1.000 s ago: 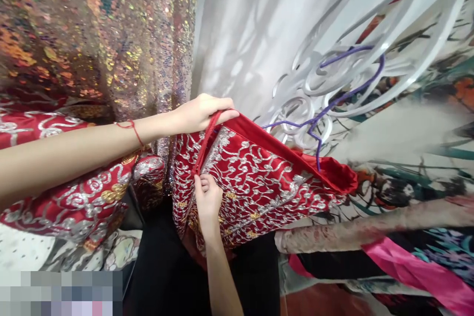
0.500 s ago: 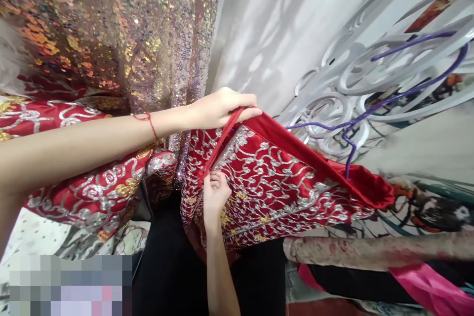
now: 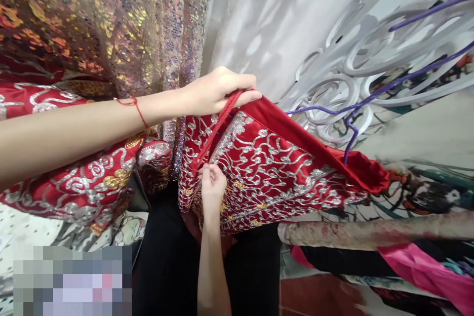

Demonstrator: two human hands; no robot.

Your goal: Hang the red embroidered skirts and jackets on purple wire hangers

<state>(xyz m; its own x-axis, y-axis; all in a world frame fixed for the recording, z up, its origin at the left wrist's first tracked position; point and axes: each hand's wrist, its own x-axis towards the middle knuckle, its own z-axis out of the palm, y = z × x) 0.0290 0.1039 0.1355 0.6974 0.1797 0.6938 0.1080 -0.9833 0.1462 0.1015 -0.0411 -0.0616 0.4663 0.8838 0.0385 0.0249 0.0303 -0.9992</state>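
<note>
A red satin garment (image 3: 281,168) with silver sequin embroidery and small gold motifs spreads across my lap. My left hand (image 3: 225,91), with a red string on its wrist, grips the garment's plain red top edge, thumb and fingers closed on it. A red braided trim (image 3: 218,128) runs from there down to my right hand (image 3: 213,182). That hand is closed in a pinch at the trim's lower end, on the garment's edge. A purple hanger (image 3: 326,110) shows at the right, its near part tucked behind the garment's red band.
Gold sequinned fabric (image 3: 122,24) hangs at the upper left. More red embroidered cloth (image 3: 92,173) lies below my left forearm. White scrollwork (image 3: 355,64) stands against the wall at the right. A fabric roll (image 3: 355,234) and a pink cloth (image 3: 418,266) lie lower right.
Both hands and the garment appear slightly higher and further left in view, as does much of the scene. Both hands keep their holds.
</note>
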